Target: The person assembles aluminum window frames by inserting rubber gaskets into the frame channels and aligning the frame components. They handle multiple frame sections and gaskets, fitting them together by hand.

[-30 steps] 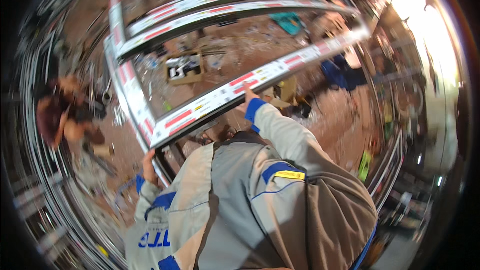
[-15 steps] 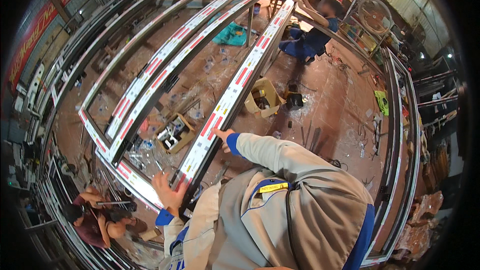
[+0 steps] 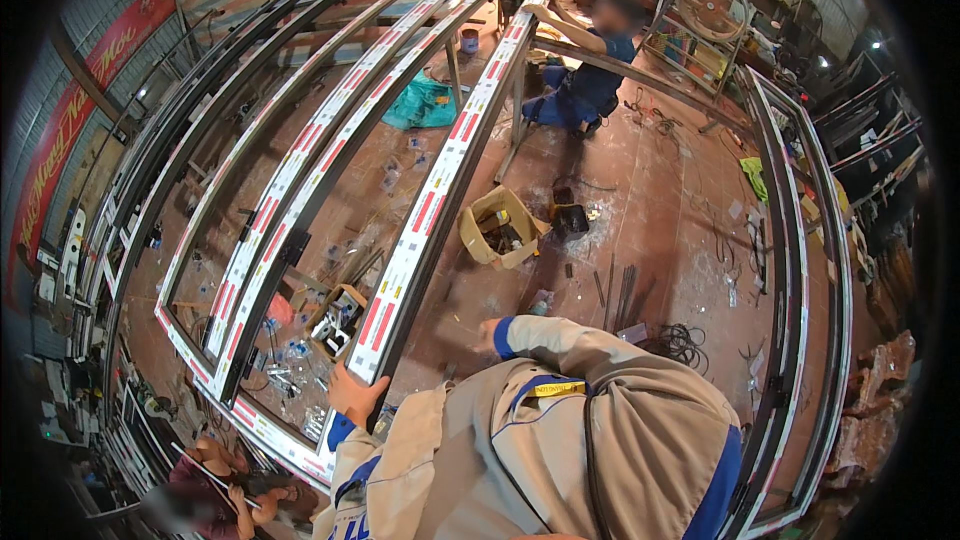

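A long dark metal frame bar, its top covered in white film with red marks, runs from near me to the far side. My left hand grips its near end, fingers over the left edge and thumb on the right. Off to the bar's right is my right hand, apart from it; it is small and smeared, so its fingers cannot be made out. At the far end of the same bar, a co-worker in dark blue crouches with a hand on it.
Left of the bar lies a large film-covered door or window frame. Beneath are an open carton and loose clear scraps. A second carton and black bin stand right. Another frame lies far right. Another person sits lower left.
My left hand has closed round the bar's near end after hovering with spread fingers. My right hand has come off the bar toward the right. The view has tilted up.
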Demonstrator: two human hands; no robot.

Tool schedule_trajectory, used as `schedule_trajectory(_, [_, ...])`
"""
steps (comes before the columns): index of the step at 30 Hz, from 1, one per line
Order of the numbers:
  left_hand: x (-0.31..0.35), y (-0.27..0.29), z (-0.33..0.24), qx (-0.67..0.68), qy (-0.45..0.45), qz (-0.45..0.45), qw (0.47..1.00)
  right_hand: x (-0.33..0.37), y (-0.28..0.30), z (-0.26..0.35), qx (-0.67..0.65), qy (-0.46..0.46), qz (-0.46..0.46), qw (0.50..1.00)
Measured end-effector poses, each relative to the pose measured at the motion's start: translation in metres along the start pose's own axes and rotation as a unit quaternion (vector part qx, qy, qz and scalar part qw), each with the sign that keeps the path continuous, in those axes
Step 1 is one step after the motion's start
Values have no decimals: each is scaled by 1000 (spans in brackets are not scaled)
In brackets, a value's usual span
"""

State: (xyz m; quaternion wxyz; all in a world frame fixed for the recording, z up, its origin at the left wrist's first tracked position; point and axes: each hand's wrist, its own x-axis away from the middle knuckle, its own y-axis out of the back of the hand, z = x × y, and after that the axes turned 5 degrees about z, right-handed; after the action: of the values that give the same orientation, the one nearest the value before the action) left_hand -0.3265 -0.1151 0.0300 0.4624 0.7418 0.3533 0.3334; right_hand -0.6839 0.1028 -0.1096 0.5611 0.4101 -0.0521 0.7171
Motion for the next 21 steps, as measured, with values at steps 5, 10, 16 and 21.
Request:
schedule_trajectory(5, [-19,-14,-25,3,5,-5,1000,15,1,-203,99,-51,-44,993])
schedule_trajectory(10, [-27,-24,-33,-75,90,12,993,87,0,-293,-7,-181,-148,972])
schedule_trajectory(16, [-55,-10,-101,-73,82,39,993,159,-6,-355,-95,-340,-97,930])
schedule_trajectory(21, [-106,-24,-154,-50,55,30,997,186,-6,-376,-169,-360,-141,907])
